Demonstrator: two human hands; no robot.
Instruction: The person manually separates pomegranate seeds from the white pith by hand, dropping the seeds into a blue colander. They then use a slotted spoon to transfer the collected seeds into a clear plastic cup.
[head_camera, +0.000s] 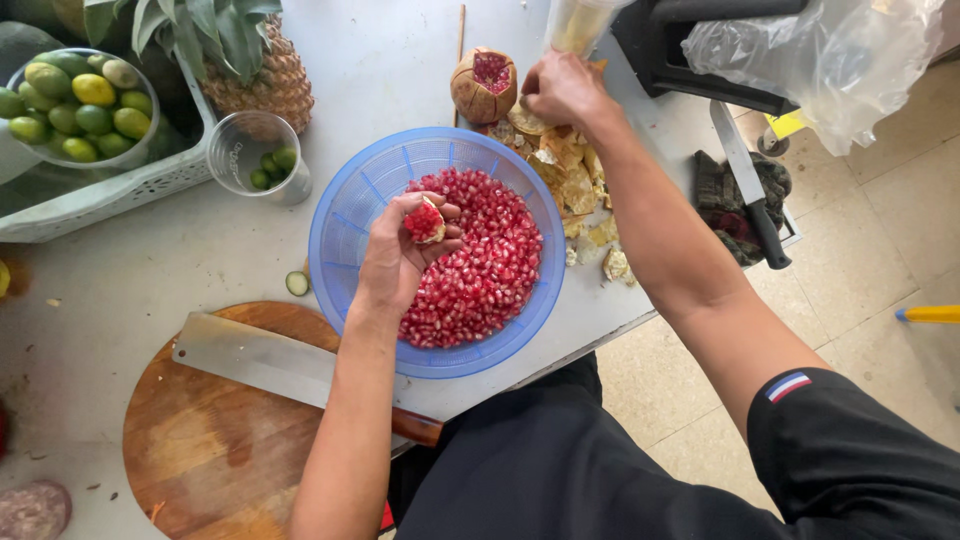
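Left hand (400, 255) cups a pomegranate chunk (425, 222) over the blue strainer (345, 225) of seeds. Right hand (562, 88), well apart, rests fingers-down on the peel pile (570, 180) beside the opened pomegranate (484, 84). Loose grip risks seeds scattering outside the strainer.

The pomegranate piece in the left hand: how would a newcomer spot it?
Find the round blue strainer basket full of loose red seeds on the white table. Above its left side, the left hand holds the pomegranate piece. Unlike the loose seeds, its seeds cling to pale rind.
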